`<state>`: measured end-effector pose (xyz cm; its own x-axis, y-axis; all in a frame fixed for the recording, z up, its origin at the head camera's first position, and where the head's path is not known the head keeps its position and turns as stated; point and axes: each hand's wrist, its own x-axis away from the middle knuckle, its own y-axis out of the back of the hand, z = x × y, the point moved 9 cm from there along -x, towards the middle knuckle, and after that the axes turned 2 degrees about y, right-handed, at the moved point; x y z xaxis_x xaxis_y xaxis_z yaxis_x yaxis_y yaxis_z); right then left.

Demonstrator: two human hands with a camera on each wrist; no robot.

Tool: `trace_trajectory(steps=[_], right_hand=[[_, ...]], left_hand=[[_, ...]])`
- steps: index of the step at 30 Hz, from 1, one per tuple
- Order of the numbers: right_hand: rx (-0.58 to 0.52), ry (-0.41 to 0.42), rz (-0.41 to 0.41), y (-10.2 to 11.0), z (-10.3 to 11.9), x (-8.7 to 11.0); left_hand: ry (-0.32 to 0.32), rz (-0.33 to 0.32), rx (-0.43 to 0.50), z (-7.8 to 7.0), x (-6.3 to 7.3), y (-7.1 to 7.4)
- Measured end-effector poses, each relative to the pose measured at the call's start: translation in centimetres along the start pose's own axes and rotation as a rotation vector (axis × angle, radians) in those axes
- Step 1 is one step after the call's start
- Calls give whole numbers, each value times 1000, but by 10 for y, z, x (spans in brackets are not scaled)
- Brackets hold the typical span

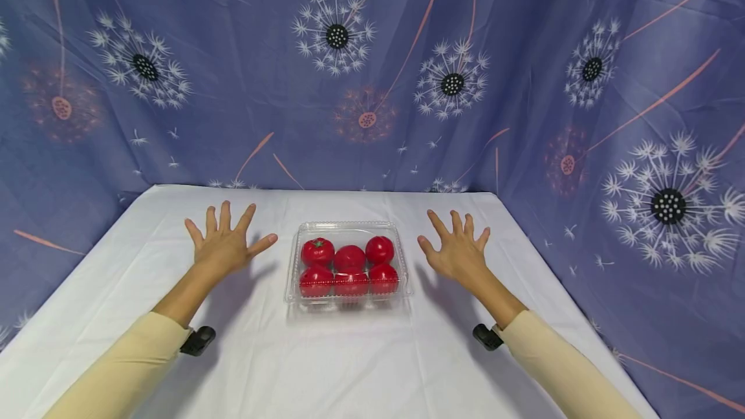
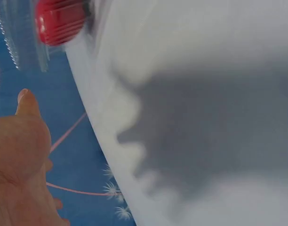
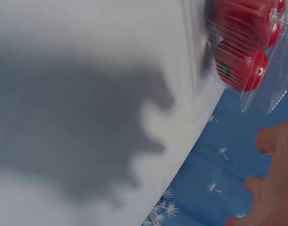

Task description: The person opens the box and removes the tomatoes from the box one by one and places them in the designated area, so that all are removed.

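Observation:
A clear plastic clamshell box (image 1: pixel 349 233) of several red tomatoes (image 1: pixel 350 258) sits mid-table, its lid over them. Left of it my left hand (image 1: pixel 224 247) hovers above the cloth, fingers spread wide and thumb toward the box. On the other side my right hand (image 1: pixel 460 254) is held up likewise, fingers spread, apart from the box. Neither hand holds anything. In the left wrist view a tomato (image 2: pixel 60 21) shows through the ribbed box wall, with the thumb below it. The right wrist view has tomatoes (image 3: pixel 240 66) behind the plastic, above the right fingers.
A white cloth (image 1: pixel 349 367) covers the table. Blue curtains (image 1: pixel 262 83) with dandelion prints hang behind and along both sides. Black wrist cameras (image 1: pixel 198 341) sit under both beige sleeves (image 1: pixel 125 364). Hand shadows fall on the cloth.

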<state>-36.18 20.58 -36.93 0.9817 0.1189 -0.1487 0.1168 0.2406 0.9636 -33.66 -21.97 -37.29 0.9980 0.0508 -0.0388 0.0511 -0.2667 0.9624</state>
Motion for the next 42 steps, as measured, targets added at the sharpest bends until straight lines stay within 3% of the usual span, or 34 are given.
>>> trace_trajectory(steps=[11, 23, 26, 32, 35, 38, 42], right_hand=[[-38, 50, -16, 6, 29, -1], [-58, 157, -28, 8, 75, 4], [-66, 179, -19, 6, 88, 6], [-84, 234, -20, 3, 111, 11], [-88, 259, -22, 0, 121, 13], [-100, 285, -26, -2, 129, 13], [-108, 306, -12, -5, 140, 15]], left_hand=[[-35, 7, 57, -21, 0, 2], [-50, 87, 242, -29, -1, -4], [-72, 140, 358, -31, -1, -5], [-68, 338, 758, -31, 0, -17], [-60, 396, 912, -29, 0, -24], [-62, 422, 1021, -29, 0, -28], [-67, 463, 1096, -30, 1, -36]])
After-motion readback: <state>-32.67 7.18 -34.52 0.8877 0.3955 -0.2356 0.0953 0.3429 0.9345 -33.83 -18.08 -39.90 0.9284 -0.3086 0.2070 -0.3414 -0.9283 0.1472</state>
